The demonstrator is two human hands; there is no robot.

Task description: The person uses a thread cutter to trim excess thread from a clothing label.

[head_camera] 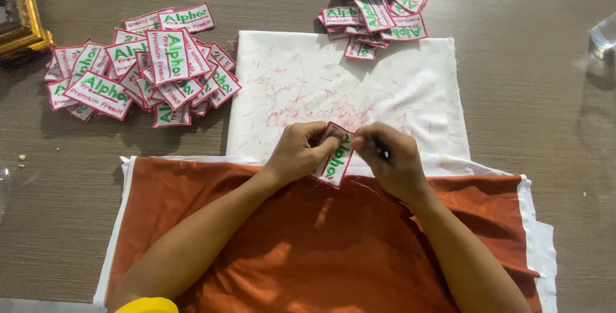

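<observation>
Your left hand (300,152) grips the patch (335,154) by its left edge; the patch sits between your two hands, over the near edge of the white cloth (410,88); its long side runs from far to near, tipped a little to the left. Your right hand (389,159) is closed on a small dark tool (383,153) and touches the patch's top right edge; you can't tell what kind of tool it is. Both hands are right on the patch, so neither is nearer. Thin red threads (308,98) lie all over the white cloth; an orange cloth (308,249) lies under your arms. A big pile (141,72) of patches sits far left on the worktop (532,95); a small pile (375,11) sits at the cloth's far edge.
</observation>
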